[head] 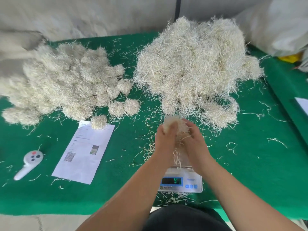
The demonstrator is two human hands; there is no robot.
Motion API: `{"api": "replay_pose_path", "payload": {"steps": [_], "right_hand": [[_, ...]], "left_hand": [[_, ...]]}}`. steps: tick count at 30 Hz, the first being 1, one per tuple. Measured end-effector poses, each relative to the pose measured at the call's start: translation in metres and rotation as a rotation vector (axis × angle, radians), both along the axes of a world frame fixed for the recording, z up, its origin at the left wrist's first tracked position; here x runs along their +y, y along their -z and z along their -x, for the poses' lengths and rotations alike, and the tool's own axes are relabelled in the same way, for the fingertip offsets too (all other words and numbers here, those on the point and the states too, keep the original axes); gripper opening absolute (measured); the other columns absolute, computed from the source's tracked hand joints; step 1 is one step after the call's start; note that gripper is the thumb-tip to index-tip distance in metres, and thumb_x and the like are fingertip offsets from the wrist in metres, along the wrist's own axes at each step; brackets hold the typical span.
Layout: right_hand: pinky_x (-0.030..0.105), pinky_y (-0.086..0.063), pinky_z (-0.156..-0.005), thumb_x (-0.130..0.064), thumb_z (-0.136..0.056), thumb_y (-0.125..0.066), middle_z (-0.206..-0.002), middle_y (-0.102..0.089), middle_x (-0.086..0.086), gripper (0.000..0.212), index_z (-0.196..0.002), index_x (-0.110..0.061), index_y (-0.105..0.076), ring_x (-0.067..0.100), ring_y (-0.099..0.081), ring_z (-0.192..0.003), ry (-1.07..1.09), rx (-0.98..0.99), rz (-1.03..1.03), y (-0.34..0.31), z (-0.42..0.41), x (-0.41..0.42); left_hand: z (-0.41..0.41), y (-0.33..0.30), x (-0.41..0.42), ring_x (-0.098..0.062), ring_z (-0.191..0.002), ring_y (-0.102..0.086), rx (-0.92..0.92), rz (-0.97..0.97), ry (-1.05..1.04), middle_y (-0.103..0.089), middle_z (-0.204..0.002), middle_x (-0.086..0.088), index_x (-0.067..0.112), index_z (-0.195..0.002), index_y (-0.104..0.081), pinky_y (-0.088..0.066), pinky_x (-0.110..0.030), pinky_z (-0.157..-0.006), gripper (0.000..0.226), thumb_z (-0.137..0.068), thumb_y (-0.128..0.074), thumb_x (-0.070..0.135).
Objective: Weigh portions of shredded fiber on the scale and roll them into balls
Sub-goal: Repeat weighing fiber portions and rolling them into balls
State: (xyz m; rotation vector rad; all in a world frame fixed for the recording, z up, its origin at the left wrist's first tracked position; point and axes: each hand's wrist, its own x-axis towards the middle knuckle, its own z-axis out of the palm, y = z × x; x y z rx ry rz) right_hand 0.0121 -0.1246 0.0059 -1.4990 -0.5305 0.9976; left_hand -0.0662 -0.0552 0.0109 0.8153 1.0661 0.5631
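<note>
Both my hands are raised above the small white scale near the table's front edge. Between them is a pale wad of shredded fiber. My left hand cups it from the left and my right hand from the right, fingers curled round it. Loose strands hang down toward the scale pan. The scale's display shows green digits. A big loose fiber heap lies behind my hands. At the left lies a pile of rolled fiber balls, with single balls at its edge.
The table is covered in green felt strewn with stray strands. A printed sheet lies left of the scale, one ball on its top edge. A white handheld remote lies far left. White sacks stand at the back right.
</note>
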Motion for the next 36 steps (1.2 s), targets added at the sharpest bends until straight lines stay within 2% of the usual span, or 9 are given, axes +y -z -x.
{"api": "replay_pose_path", "payload": {"steps": [5, 11, 16, 20, 23, 26, 29, 32, 36], "right_hand": [[0.022, -0.055, -0.089, -0.053, -0.096, -0.059, -0.122, -0.073, -0.008, 0.029, -0.124, -0.046, -0.065, 0.010, -0.070, -0.113, 0.071, -0.006, -0.231, -0.074, 0.006, 0.020], [0.025, -0.058, -0.078, -0.041, -0.097, -0.066, -0.098, -0.078, -0.015, 0.011, -0.099, -0.048, -0.074, -0.001, -0.074, -0.091, 0.102, -0.068, -0.352, -0.127, -0.021, 0.029], [0.036, -0.059, -0.054, -0.053, -0.094, -0.069, -0.068, -0.067, 0.005, 0.039, -0.077, -0.018, -0.066, 0.027, -0.073, -0.062, 0.155, 0.004, -0.283, -0.143, -0.033, 0.045], [0.030, -0.052, -0.051, -0.048, -0.099, -0.059, -0.061, -0.056, 0.001, 0.040, -0.070, -0.020, -0.056, 0.016, -0.059, -0.054, 0.051, -0.242, -0.338, -0.136, -0.040, 0.048], [0.036, -0.052, -0.080, -0.028, -0.104, -0.052, -0.106, -0.059, -0.014, 0.015, -0.115, -0.038, -0.058, 0.009, -0.059, -0.095, -0.056, -0.642, -0.460, -0.128, -0.037, 0.048], [0.026, -0.022, -0.114, -0.044, -0.099, -0.042, -0.143, -0.021, -0.028, 0.060, -0.151, -0.059, -0.017, -0.008, -0.017, -0.137, -0.097, -0.841, -0.340, -0.142, -0.055, 0.054], [0.045, -0.012, -0.124, -0.075, -0.083, -0.053, -0.160, -0.010, -0.034, 0.082, -0.146, -0.076, -0.001, -0.002, -0.006, -0.150, -0.479, -0.496, -0.175, -0.172, -0.072, 0.054], [0.054, -0.020, -0.126, -0.053, -0.080, -0.078, -0.161, -0.033, -0.026, 0.096, -0.150, -0.070, -0.016, 0.006, -0.033, -0.150, -0.664, -0.013, -0.340, -0.194, -0.090, 0.047], [0.044, -0.034, -0.122, -0.093, -0.059, -0.070, -0.155, -0.044, -0.025, 0.107, -0.153, -0.058, -0.033, 0.000, -0.039, -0.144, -0.556, -0.020, -0.416, -0.220, -0.084, 0.050]], "left_hand": [[-0.027, -0.063, -0.005, -0.018, -0.080, -0.074, -0.201, -0.131, 0.000, -0.075, -0.091, -0.004, 0.010, -0.117, -0.063, -0.060, -0.031, -0.067, 0.036, -0.092, -0.060, 0.036], [-0.035, -0.104, 0.007, -0.025, -0.145, -0.044, -0.132, -0.184, 0.129, -0.047, -0.157, -0.010, 0.021, -0.154, -0.044, -0.034, -0.056, -0.121, 0.102, -0.078, -0.045, 0.089], [-0.039, -0.121, -0.015, -0.023, -0.112, -0.068, -0.477, 0.123, 0.021, -0.071, -0.123, -0.009, 0.017, -0.125, -0.074, -0.057, -0.032, -0.084, 0.064, -0.083, -0.054, 0.060], [-0.047, -0.140, -0.011, -0.019, -0.110, -0.073, -0.485, 0.163, -0.022, -0.076, -0.117, -0.004, 0.024, -0.110, -0.081, -0.058, -0.037, -0.091, 0.072, -0.068, -0.065, 0.081], [-0.049, -0.150, 0.003, -0.014, -0.096, -0.077, -0.369, 0.052, 0.036, -0.080, -0.101, 0.001, 0.029, -0.098, -0.083, -0.058, -0.037, -0.086, 0.056, -0.074, -0.068, 0.078], [-0.054, -0.168, 0.013, -0.021, -0.113, -0.073, -0.390, 0.003, 0.040, -0.076, -0.120, -0.007, 0.022, -0.130, -0.069, -0.048, -0.045, -0.109, 0.064, -0.092, -0.055, 0.073], [-0.058, -0.181, 0.021, -0.027, -0.104, -0.075, -0.417, -0.103, -0.120, -0.078, -0.108, -0.010, 0.013, -0.117, -0.072, -0.053, -0.050, -0.101, 0.061, -0.093, -0.059, 0.068], [-0.055, -0.205, 0.046, -0.016, -0.053, -0.062, -0.561, -0.177, -0.224, -0.057, -0.062, 0.000, 0.018, -0.071, -0.069, -0.055, -0.032, -0.052, 0.050, -0.099, -0.057, 0.057], [-0.061, -0.228, 0.049, -0.009, -0.057, -0.058, -0.507, -0.479, -0.241, -0.064, -0.072, 0.010, 0.028, -0.124, -0.071, -0.054, -0.030, -0.056, 0.024, -0.105, -0.057, 0.022]]}}
